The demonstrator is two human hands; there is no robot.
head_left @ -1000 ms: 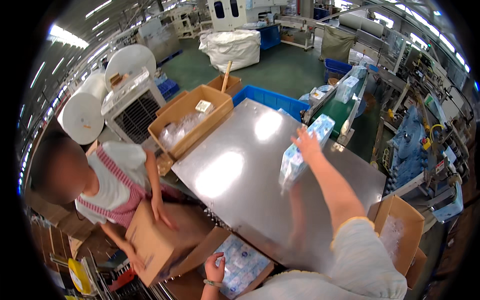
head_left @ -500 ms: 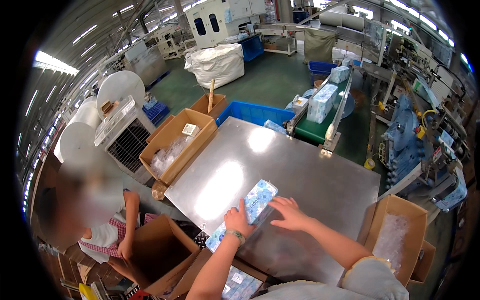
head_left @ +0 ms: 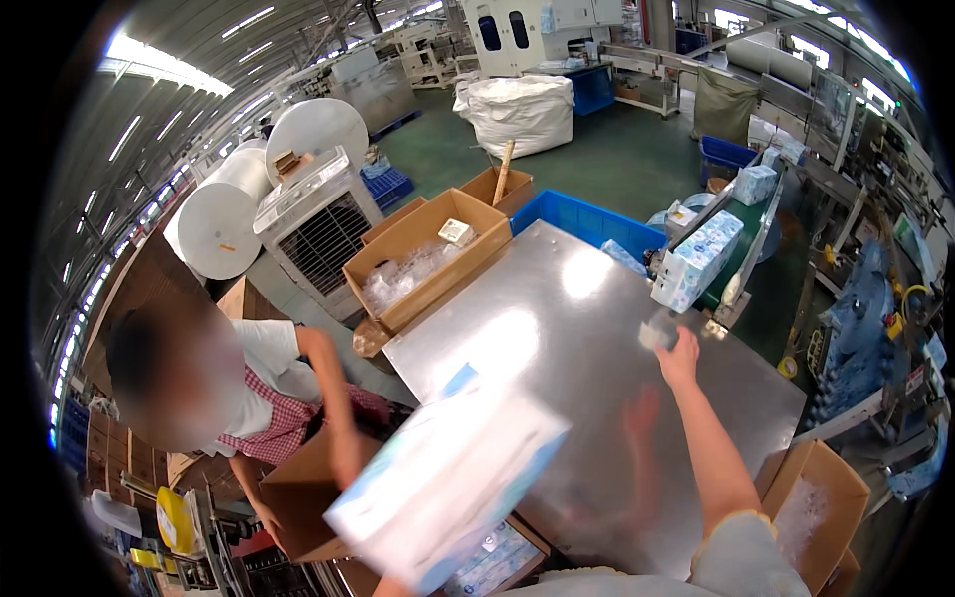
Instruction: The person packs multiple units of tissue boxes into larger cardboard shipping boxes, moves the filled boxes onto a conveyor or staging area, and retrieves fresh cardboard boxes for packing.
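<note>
A blue-and-white tissue pack [head_left: 448, 478], blurred by motion, is tilted in the air over the table's near left side. My left hand [head_left: 393, 585] holds it from below; the pack hides most of that hand and its fingers. My right hand [head_left: 678, 355] is over the far part of the metal table, fingers apart and curved. Beside its fingertips is a small pale patch, too blurred to name. Just beyond it, another tissue pack [head_left: 698, 261] rests at the conveyor's near end. More tissue packs [head_left: 492, 564] lie in a carton below the held one.
On the left a person [head_left: 284, 393] in a checked apron has their arms at an open carton [head_left: 298, 488]. A carton of clear plastic [head_left: 428, 264] and a blue bin [head_left: 572, 221] border the metal table [head_left: 577, 398]. Another carton [head_left: 811, 517] stands at the right.
My left hand has lifted the tissue pack off the table toward the near left. My right hand has moved away toward the conveyor. The view has turned left, and the other person leans in.
</note>
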